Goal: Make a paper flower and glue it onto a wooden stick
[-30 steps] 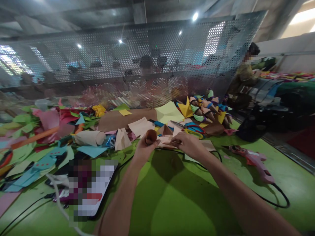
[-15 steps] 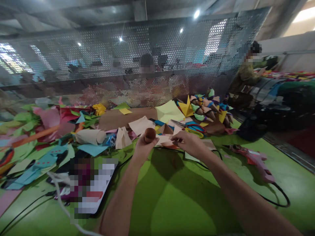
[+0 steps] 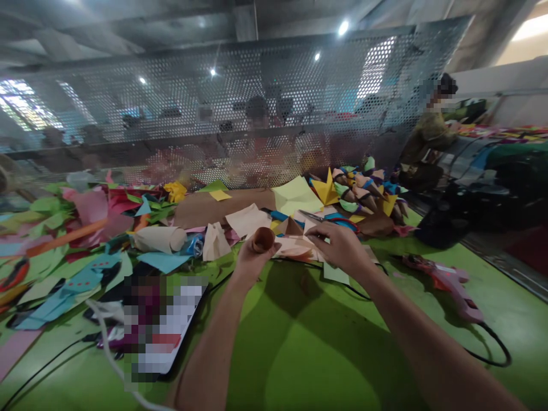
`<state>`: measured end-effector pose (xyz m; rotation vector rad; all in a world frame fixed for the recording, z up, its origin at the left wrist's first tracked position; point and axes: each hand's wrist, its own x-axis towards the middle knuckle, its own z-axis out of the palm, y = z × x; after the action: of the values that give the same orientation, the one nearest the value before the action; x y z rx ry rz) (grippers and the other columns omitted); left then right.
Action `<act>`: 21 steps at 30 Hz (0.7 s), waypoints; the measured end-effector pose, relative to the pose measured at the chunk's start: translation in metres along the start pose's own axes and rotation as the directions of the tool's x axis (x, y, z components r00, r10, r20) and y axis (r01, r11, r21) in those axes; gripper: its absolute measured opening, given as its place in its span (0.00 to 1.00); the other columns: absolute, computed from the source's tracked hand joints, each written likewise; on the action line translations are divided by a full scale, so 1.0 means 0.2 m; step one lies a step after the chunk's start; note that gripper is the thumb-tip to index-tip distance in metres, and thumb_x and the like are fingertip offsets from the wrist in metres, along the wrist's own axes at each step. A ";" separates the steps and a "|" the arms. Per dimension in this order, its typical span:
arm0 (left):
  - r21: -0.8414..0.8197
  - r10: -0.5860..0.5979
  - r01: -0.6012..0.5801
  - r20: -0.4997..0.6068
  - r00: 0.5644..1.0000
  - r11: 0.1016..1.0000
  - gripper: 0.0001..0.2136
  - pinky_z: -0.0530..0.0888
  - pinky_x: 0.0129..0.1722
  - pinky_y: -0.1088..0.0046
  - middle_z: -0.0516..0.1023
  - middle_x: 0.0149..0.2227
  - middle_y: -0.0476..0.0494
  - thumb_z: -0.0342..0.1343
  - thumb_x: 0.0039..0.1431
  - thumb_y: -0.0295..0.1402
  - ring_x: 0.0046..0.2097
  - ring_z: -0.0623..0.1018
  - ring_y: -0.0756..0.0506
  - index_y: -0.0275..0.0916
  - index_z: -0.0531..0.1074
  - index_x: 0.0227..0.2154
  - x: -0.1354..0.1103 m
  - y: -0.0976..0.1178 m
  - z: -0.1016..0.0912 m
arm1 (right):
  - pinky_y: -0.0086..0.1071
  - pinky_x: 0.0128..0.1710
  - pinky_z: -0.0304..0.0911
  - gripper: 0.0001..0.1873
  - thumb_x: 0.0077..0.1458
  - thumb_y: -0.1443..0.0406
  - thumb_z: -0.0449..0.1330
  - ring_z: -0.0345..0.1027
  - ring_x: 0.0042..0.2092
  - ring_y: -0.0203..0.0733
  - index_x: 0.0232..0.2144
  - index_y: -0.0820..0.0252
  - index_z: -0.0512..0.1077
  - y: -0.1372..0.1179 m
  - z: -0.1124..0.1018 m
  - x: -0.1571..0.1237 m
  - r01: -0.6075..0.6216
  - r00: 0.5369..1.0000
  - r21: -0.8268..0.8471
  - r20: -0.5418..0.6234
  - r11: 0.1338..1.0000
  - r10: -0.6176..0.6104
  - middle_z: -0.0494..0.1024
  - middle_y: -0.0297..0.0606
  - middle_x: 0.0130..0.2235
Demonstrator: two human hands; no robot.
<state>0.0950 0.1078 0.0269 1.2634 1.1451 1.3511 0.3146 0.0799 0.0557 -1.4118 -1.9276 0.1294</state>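
Note:
A small brown paper cone [image 3: 262, 240] is held by my left hand [image 3: 250, 264], with its open round end facing up toward me. The thumb and fingers wrap around its sides. My right hand [image 3: 345, 246] is just to the right, fingers bent and brought together in a pinch; whatever is between the fingertips is too small to make out. Pale peach paper pieces [image 3: 295, 249] lie in a small pile between the two hands. Behind my right hand rest scissors [image 3: 311, 216] with red and blue handles.
A pink glue gun [image 3: 449, 279] with a black cord lies at right. Finished paper cones [image 3: 362, 191] are heaped at the back right, coloured paper scraps [image 3: 89, 208] at left. A blurred phone-like device [image 3: 182, 325] and cables lie front left. A perforated metal screen [image 3: 240, 125] stands behind.
My right hand has moved slightly up and to the right, away from the peach pieces. My left hand still holds the brown cone, and the view has shifted slightly.

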 end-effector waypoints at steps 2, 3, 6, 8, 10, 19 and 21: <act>-0.007 -0.003 0.003 0.005 1.000 1.000 0.16 0.71 0.37 0.71 0.75 0.25 0.50 0.72 0.34 0.38 0.33 0.75 0.47 0.37 0.74 0.26 0.00 0.00 0.00 | 0.36 0.41 0.66 0.09 0.58 0.66 0.58 0.76 0.40 0.47 0.35 0.58 0.80 0.01 -0.01 0.00 -0.016 0.998 0.011 -0.061 1.000 0.017 0.83 0.42 0.40; -0.011 -0.005 0.005 0.006 1.000 1.000 0.16 0.71 0.38 0.71 0.75 0.26 0.50 0.71 0.35 0.39 0.34 0.74 0.47 0.37 0.74 0.26 0.00 0.00 0.00 | 0.36 0.42 0.66 0.10 0.58 0.66 0.58 0.76 0.41 0.47 0.36 0.58 0.80 0.02 -0.02 0.01 -0.024 0.996 0.018 -0.091 1.000 0.025 0.83 0.42 0.41; -0.019 -0.003 0.003 0.009 1.000 1.000 0.16 0.70 0.38 0.71 0.74 0.26 0.51 0.70 0.36 0.40 0.34 0.73 0.47 0.38 0.74 0.26 0.00 0.01 0.00 | 0.36 0.43 0.67 0.10 0.58 0.66 0.57 0.76 0.42 0.47 0.37 0.58 0.79 0.04 -0.06 0.01 -0.043 0.985 0.046 -0.167 0.998 0.050 0.83 0.41 0.41; -0.024 -0.002 0.002 0.017 1.000 1.000 0.16 0.69 0.37 0.72 0.72 0.26 0.52 0.70 0.37 0.41 0.33 0.72 0.48 0.38 0.73 0.25 0.00 0.01 0.00 | 0.35 0.42 0.67 0.11 0.58 0.65 0.57 0.76 0.41 0.46 0.37 0.58 0.79 0.05 -0.07 0.02 -0.052 0.977 0.065 -0.203 0.997 0.064 0.83 0.41 0.40; -0.032 -0.004 0.005 0.025 1.000 0.999 0.15 0.68 0.36 0.72 0.71 0.25 0.52 0.70 0.37 0.41 0.31 0.70 0.49 0.38 0.73 0.24 0.00 0.01 0.00 | 0.34 0.40 0.68 0.11 0.58 0.64 0.57 0.76 0.40 0.46 0.37 0.58 0.79 0.06 -0.08 0.02 -0.055 0.972 0.081 -0.224 0.995 0.071 0.83 0.41 0.39; -0.026 0.009 -0.007 0.063 0.998 1.000 0.15 0.70 0.36 0.72 0.73 0.25 0.51 0.71 0.35 0.38 0.31 0.71 0.49 0.37 0.73 0.24 -0.01 0.02 0.00 | 0.35 0.40 0.67 0.10 0.57 0.65 0.58 0.77 0.40 0.47 0.36 0.58 0.80 0.04 -0.05 0.01 -0.053 0.981 0.094 -0.181 0.994 0.070 0.84 0.41 0.38; -0.017 0.025 -0.023 0.102 0.995 1.000 0.15 0.70 0.35 0.72 0.73 0.25 0.51 0.71 0.35 0.37 0.30 0.71 0.49 0.37 0.73 0.24 -0.01 0.02 0.00 | 0.35 0.40 0.67 0.10 0.57 0.65 0.58 0.77 0.40 0.47 0.36 0.58 0.80 0.04 -0.04 0.01 -0.047 0.986 0.097 -0.157 0.994 0.061 0.84 0.41 0.39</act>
<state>0.0947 0.1044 0.0299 1.3227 1.0496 1.2957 0.3250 0.0821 0.0593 -1.3706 -1.7318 0.1264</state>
